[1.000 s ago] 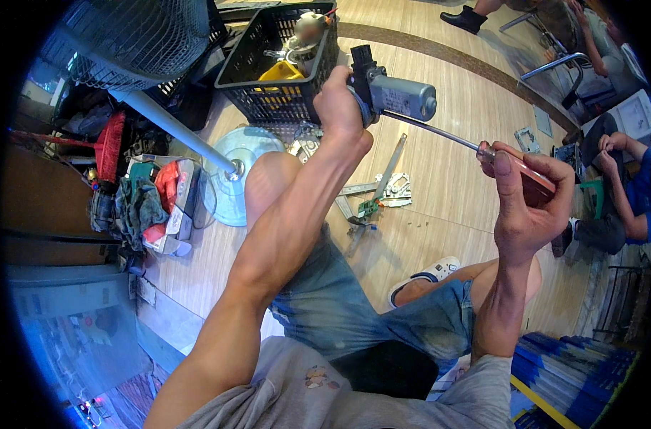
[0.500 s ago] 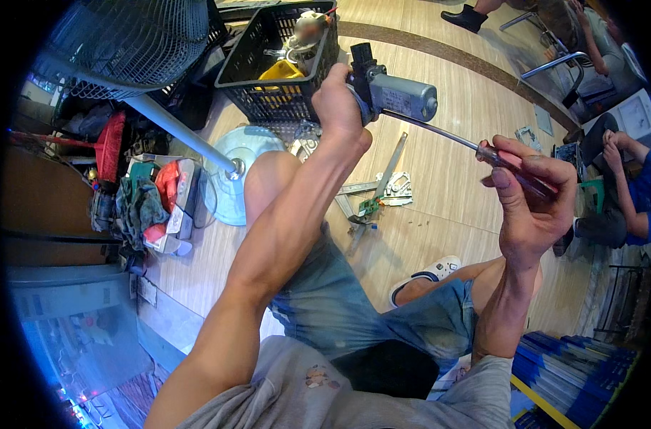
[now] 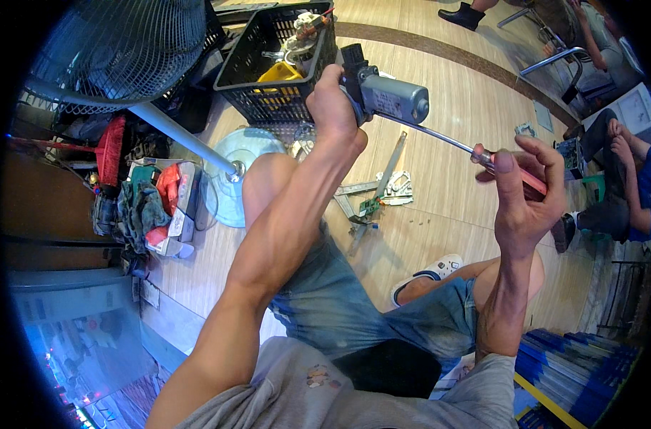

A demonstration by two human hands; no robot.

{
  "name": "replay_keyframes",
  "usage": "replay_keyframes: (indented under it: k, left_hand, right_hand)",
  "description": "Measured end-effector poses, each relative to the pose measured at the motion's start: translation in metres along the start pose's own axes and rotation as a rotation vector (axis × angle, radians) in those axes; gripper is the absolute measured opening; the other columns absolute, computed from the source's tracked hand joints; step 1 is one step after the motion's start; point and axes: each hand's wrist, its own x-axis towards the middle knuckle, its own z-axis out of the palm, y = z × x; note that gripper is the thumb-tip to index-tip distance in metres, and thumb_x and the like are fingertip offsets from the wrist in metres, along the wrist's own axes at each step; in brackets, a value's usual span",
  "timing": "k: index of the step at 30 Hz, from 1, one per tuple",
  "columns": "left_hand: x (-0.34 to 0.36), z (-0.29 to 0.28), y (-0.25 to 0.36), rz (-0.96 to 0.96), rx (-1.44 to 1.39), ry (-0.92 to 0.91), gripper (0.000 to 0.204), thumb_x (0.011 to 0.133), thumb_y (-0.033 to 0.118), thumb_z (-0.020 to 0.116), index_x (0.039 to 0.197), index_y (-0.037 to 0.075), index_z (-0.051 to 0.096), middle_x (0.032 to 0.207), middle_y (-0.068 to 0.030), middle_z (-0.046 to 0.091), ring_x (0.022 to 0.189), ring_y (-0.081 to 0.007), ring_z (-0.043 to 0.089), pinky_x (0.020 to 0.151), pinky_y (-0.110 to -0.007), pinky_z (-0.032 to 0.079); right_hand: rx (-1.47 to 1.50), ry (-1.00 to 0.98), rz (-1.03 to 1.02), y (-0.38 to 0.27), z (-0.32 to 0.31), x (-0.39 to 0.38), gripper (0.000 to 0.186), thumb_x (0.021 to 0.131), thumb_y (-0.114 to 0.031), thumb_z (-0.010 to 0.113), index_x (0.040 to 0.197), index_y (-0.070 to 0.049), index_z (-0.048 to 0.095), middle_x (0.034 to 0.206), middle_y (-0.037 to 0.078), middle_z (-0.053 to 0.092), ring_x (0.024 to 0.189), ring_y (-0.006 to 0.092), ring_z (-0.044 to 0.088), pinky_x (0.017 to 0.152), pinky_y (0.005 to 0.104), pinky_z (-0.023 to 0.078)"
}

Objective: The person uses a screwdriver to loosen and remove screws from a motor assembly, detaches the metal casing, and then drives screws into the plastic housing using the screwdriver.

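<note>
My left hand (image 3: 335,114) is wrapped round a small electric motor (image 3: 395,98) with a grey cylindrical body and a black connector block. Its grip side is hidden by my fingers. A screwdriver (image 3: 446,136) with a long metal shaft and a clear red handle reaches to the underside of the motor; where the tip sits is hidden. My right hand (image 3: 527,207) holds the handle between thumb and fingers, the thumb upright and the upper fingers bent loosely over it.
Beyond my left hand stands a black plastic crate (image 3: 268,107) holding parts and a yellow piece. A fan (image 3: 182,139) on a round base stands to the left, beside a box of rags (image 3: 143,204). Metal brackets (image 3: 383,189) lie on the floor. Another person (image 3: 629,171) sits at right.
My right hand's fingers have shifted on the screwdriver handle, the thumb now more upright. The motor and the screwdriver have moved slightly left.
</note>
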Motion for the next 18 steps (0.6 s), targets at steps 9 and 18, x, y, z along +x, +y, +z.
replay_keyframes:
  k: [9,18]
  left_hand:
    - [-0.004,0.007,0.006,0.015,-0.019,0.021,0.025,0.086,0.025,0.052,0.081,0.004,0.063,0.069,-0.0073,0.064,0.054,-0.0158,0.058,0.041,-0.032,0.036]
    - [-0.003,0.003,0.004,0.029,-0.054,0.044,0.023,0.085,0.024,0.052,0.081,0.004,0.063,0.069,-0.0064,0.063,0.053,-0.0163,0.057,0.041,-0.032,0.039]
  right_hand:
    - [0.07,-0.137,-0.089,-0.002,-0.007,-0.001,0.032,0.084,0.003,0.071,0.107,0.001,0.048,0.103,0.023,0.066,0.086,0.0185,0.068,0.064,0.0227,0.056]
    - [-0.134,0.002,0.126,-0.012,0.0,-0.003,0.041,0.086,-0.011,0.074,0.116,0.002,0.05,0.084,0.018,0.07,0.063,0.0133,0.066,0.05,0.0202,0.049]
